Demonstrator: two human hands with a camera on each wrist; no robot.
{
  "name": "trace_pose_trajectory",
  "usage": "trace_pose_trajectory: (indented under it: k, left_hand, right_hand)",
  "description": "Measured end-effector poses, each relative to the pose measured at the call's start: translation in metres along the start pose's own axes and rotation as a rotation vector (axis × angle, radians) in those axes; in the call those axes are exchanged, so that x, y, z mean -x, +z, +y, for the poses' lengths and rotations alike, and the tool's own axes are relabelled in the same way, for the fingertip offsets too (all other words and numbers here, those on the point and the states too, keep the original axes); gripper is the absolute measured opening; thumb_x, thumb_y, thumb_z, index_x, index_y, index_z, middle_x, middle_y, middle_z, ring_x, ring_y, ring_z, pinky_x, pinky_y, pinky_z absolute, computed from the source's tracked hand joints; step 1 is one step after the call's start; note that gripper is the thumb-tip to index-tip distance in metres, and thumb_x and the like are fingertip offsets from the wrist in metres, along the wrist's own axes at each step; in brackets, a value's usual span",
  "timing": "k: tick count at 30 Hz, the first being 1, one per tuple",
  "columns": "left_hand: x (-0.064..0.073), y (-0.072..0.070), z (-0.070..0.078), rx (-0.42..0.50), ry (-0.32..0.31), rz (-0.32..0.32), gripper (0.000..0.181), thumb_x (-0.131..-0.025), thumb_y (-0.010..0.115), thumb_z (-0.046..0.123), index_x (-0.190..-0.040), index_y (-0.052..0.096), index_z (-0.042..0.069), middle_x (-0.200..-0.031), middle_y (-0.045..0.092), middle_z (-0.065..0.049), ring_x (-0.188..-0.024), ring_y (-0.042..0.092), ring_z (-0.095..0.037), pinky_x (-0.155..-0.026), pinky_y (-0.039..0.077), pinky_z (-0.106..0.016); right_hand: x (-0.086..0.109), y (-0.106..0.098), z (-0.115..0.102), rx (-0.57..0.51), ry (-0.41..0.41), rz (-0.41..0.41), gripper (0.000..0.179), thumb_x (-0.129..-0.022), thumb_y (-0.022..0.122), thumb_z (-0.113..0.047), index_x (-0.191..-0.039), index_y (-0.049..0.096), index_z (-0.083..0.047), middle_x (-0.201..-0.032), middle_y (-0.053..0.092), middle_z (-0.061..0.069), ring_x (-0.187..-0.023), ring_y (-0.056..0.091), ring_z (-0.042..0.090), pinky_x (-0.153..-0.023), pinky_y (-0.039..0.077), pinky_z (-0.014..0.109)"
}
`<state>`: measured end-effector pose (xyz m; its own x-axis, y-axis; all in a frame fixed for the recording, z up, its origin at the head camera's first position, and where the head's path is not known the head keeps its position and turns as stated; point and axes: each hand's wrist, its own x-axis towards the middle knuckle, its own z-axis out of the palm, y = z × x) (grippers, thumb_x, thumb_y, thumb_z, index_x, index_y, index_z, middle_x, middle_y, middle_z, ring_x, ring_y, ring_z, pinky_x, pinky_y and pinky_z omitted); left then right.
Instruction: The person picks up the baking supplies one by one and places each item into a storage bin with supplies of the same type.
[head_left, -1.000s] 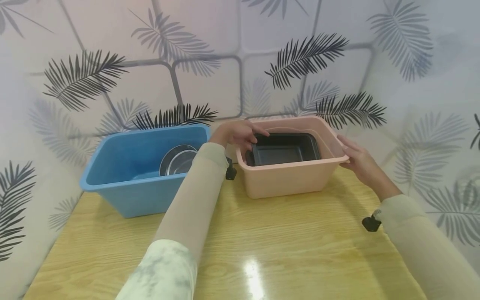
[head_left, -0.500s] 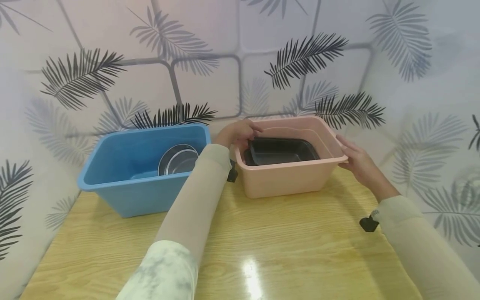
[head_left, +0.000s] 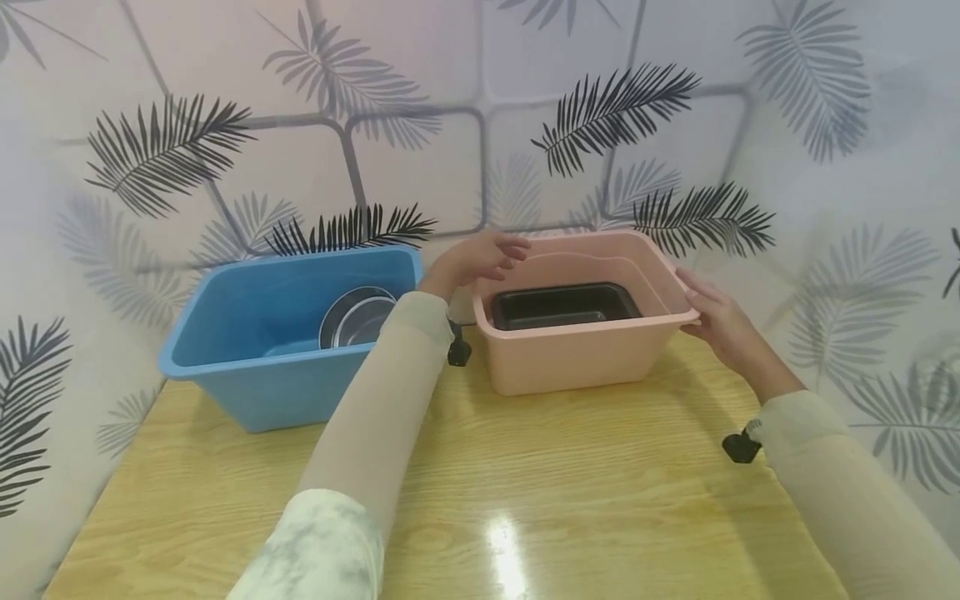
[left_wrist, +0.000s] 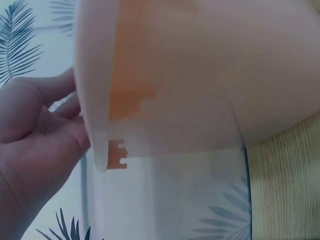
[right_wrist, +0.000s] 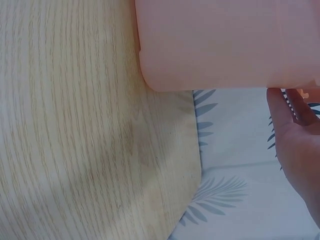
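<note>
A black rectangular pan lies inside the pink plastic tub, its near part hidden by the front wall. My left hand hovers over the tub's left rim with loosely bent fingers and nothing in them. In the left wrist view, that hand overlaps the edge of the tub. At the other end, my right hand rests its fairly straight fingers against the outside of the tub's right rim. The right wrist view shows the thumb right at the wall of the tub.
To the left stands a blue plastic tub holding round metal pans, partly hidden by my left arm. Both tubs stand on a wooden table. Close behind rises a wall with a leaf pattern.
My left hand has let go of the black pan and lifted slightly up over the left rim. The pan has sunk lower into the pink tub. The right hand has stayed at the rim.
</note>
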<state>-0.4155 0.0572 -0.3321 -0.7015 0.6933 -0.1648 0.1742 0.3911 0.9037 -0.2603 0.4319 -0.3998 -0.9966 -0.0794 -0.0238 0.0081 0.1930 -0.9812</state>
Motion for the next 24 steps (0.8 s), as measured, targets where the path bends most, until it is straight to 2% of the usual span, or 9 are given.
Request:
trace_pose_trajectory:
  k: [3, 5, 9, 12, 15, 18, 20, 22, 24]
  left_hand:
    - [0.005, 0.0, 0.002, 0.097, 0.069, -0.018, 0.056, -0.1, 0.043, -0.011, -0.154, 0.038, 0.0, -0.155, 0.04, -0.026, -0.144, 0.04, -0.039, -0.117, 0.037, -0.051]
    - [0.008, 0.0, 0.004, 0.164, 0.104, -0.028, 0.053, -0.101, 0.045, -0.009, -0.153, 0.038, 0.0, -0.155, 0.041, -0.026, -0.143, 0.042, -0.039, -0.116, 0.037, -0.053]
    - [0.017, 0.003, 0.01, 0.27, 0.174, -0.044, 0.051, -0.102, 0.047, -0.009, -0.151, 0.042, 0.001, -0.152, 0.046, -0.024, -0.14, 0.047, -0.037, -0.115, 0.038, -0.054]
    - [0.025, 0.009, 0.013, 0.294, 0.226, -0.057, 0.05, -0.101, 0.051, -0.006, -0.15, 0.045, 0.002, -0.149, 0.05, -0.021, -0.138, 0.049, -0.034, -0.114, 0.04, -0.052]
    - [0.035, 0.016, 0.016, 0.266, 0.276, -0.05, 0.048, -0.101, 0.055, -0.001, -0.149, 0.048, 0.004, -0.148, 0.053, -0.018, -0.137, 0.051, -0.031, -0.112, 0.044, -0.049]
    - [0.049, 0.023, 0.017, 0.184, 0.31, -0.003, 0.049, -0.103, 0.057, 0.009, -0.151, 0.047, 0.008, -0.15, 0.052, -0.013, -0.137, 0.052, -0.026, -0.111, 0.046, -0.045]
    - [0.061, 0.027, 0.017, 0.084, 0.319, 0.05, 0.05, -0.104, 0.058, 0.018, -0.152, 0.046, 0.011, -0.153, 0.05, -0.011, -0.139, 0.05, -0.024, -0.112, 0.045, -0.042]
    - [0.074, 0.031, 0.014, -0.041, 0.295, 0.113, 0.052, -0.105, 0.056, 0.027, -0.154, 0.044, 0.017, -0.155, 0.048, -0.008, -0.138, 0.05, -0.021, -0.113, 0.044, -0.039]
    - [0.086, 0.037, 0.011, -0.124, 0.281, 0.15, 0.053, -0.105, 0.054, 0.032, -0.155, 0.042, 0.02, -0.157, 0.045, -0.006, -0.137, 0.051, -0.022, -0.113, 0.043, -0.04]
  right_hand:
    - [0.001, -0.001, -0.002, -0.002, -0.005, 0.007, 0.063, -0.109, 0.038, -0.04, -0.164, 0.01, -0.024, -0.171, 0.005, 0.009, -0.154, 0.019, 0.034, -0.105, 0.045, 0.022]
    - [0.002, -0.002, -0.004, -0.007, -0.008, 0.015, 0.064, -0.109, 0.039, -0.041, -0.164, 0.012, -0.024, -0.171, 0.007, 0.009, -0.153, 0.023, 0.03, -0.092, 0.047, 0.013]
    - [0.001, -0.004, -0.003, 0.004, -0.02, 0.022, 0.064, -0.109, 0.04, -0.042, -0.164, 0.013, -0.023, -0.17, 0.011, 0.009, -0.15, 0.031, 0.023, -0.09, 0.047, 0.011]
    - [0.002, -0.007, -0.001, 0.064, -0.014, 0.04, 0.065, -0.108, 0.04, -0.044, -0.164, 0.015, -0.022, -0.17, 0.013, 0.008, -0.147, 0.036, 0.018, -0.09, 0.047, 0.01]
    - [0.005, -0.011, -0.001, 0.149, 0.002, 0.087, 0.066, -0.108, 0.04, -0.046, -0.163, 0.017, -0.02, -0.169, 0.015, 0.009, -0.147, 0.036, 0.019, -0.106, 0.044, 0.017]
    - [0.009, -0.01, -0.004, 0.237, 0.003, 0.166, 0.067, -0.107, 0.038, -0.049, -0.162, 0.022, -0.013, -0.168, 0.018, 0.013, -0.152, 0.027, 0.028, -0.123, 0.028, 0.038]
    - [0.01, -0.007, -0.007, 0.283, -0.013, 0.224, 0.068, -0.107, 0.038, -0.051, -0.16, 0.027, -0.009, -0.166, 0.02, 0.016, -0.153, 0.02, 0.036, -0.124, 0.017, 0.053]
    - [0.013, -0.002, -0.01, 0.352, -0.05, 0.282, 0.068, -0.107, 0.038, -0.051, -0.158, 0.031, -0.006, -0.165, 0.024, 0.019, -0.152, 0.018, 0.042, -0.123, 0.014, 0.06]
    - [0.015, 0.004, -0.013, 0.419, -0.088, 0.331, 0.067, -0.107, 0.038, -0.05, -0.157, 0.033, -0.006, -0.163, 0.027, 0.021, -0.151, 0.02, 0.044, -0.122, 0.015, 0.063]
